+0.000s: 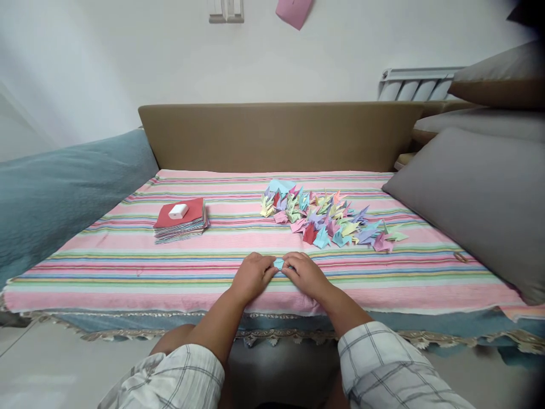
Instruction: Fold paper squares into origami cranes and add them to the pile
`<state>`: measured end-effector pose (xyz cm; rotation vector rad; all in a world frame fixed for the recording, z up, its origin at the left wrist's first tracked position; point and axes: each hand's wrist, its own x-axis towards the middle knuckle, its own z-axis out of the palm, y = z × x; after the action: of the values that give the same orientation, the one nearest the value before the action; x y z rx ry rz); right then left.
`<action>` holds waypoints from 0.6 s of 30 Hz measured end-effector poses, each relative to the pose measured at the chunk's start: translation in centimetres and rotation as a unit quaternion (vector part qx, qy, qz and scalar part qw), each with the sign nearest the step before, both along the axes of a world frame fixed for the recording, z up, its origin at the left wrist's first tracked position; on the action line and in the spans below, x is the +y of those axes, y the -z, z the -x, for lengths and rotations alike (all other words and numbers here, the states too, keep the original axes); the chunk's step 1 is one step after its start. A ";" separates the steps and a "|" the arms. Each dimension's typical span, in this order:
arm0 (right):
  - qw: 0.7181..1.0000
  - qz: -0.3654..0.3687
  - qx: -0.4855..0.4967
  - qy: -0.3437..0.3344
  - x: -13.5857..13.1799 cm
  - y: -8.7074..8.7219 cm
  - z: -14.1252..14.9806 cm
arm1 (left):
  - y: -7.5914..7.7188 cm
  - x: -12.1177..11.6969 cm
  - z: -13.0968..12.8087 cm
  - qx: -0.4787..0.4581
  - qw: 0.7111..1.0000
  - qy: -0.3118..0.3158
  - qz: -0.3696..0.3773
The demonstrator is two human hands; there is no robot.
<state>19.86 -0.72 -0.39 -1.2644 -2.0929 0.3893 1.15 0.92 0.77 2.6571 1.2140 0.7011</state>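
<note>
Between my two hands, near the front of the striped cloth [170,292], is a small light-blue piece of folded paper [279,263]. My left hand [254,276] pinches its left side between thumb and fingers. On the right side, my right hand [304,274] grips it the same way. Most of the paper is hidden behind my fingers, so its folded shape cannot be made out. Beyond my right hand lies a spread-out heap of folded paper cranes [327,221] in pink, blue, yellow, green, purple and red.
A stack of paper sheets [181,230], red on top, bears a small white box-shaped object [178,211]. Grey cushions [472,199] rise at the right and a blue bolster [76,187] at the left. A brown backrest [272,136] runs along the wall.
</note>
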 end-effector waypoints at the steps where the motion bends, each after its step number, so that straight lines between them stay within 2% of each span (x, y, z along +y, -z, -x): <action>1: 1.000 0.004 0.005 0.000 0.1 0.0 0.0 | 0.0 0.0 0.0 -0.008 1.000 -0.005 0.001; 18: 0.994 0.034 0.090 0.055 0.7 0.4 1.0 | 0.0 0.0 -0.7 -0.052 0.995 -0.084 0.027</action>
<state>18.89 0.03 -0.75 -1.3252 -1.8641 0.5108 1.82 0.94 0.79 2.4628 1.4168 0.8081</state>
